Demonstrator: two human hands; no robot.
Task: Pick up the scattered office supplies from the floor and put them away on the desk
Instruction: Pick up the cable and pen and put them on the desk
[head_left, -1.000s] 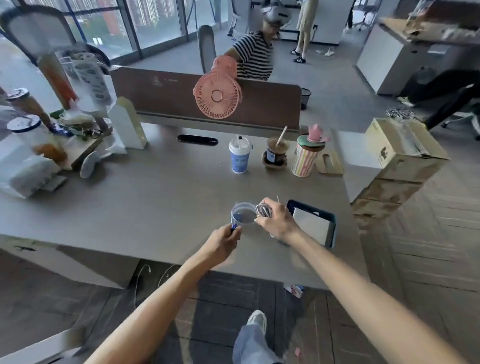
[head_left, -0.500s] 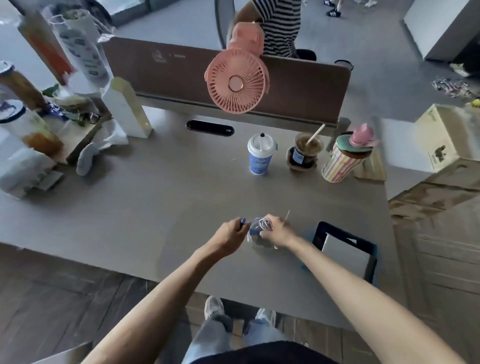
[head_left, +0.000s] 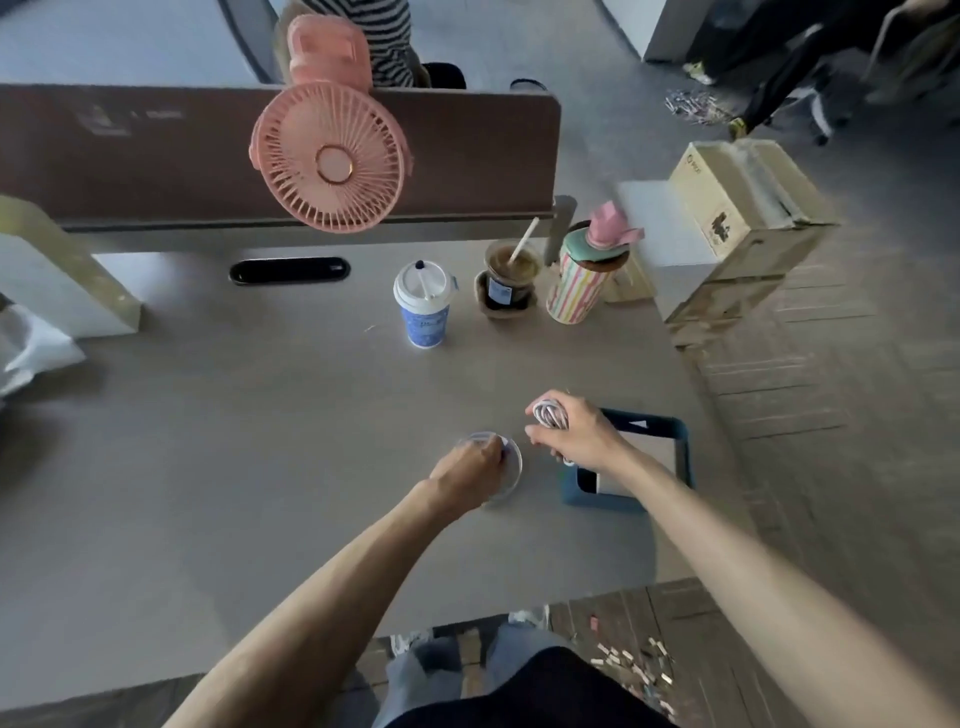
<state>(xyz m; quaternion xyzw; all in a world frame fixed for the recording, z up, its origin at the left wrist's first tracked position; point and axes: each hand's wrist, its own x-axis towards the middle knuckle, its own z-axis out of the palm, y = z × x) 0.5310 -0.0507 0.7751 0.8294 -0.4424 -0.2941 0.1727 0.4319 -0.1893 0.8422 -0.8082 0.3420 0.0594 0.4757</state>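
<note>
View from above a grey table (head_left: 249, 447) with a person's two bare forearms reaching in from the bottom of the frame. Just right of centre, the left hand (head_left: 470, 470) lies over a clear cup (head_left: 511, 470) that stands on the table; its fingers are curled down over the cup's near rim and grip it, and whether they also pinch something small cannot be told. Just beside it to the right, the right hand (head_left: 574, 434) is raised a little above the table, its fingers closed tightly around a coiled white cable (head_left: 549, 413), whose loops stick out at the top of the fist. Behind the right wrist, a dark blue tray (head_left: 683, 441) sits on the table near its right edge with a flat pale item inside. Towards the top centre stand a blue paper cup with a white lid (head_left: 425, 306), a dark jar with a stick in it (head_left: 508, 278) and a striped tumbler (head_left: 576, 283). A pink fan (head_left: 330, 156) is clipped to the brown divider (head_left: 130, 150) above them. A cardboard box (head_left: 748, 192) sits at the upper right. At the lower right, small pale pieces (head_left: 631, 662) lie scattered on the floor (head_left: 831, 415), near the person's shoes.
</note>
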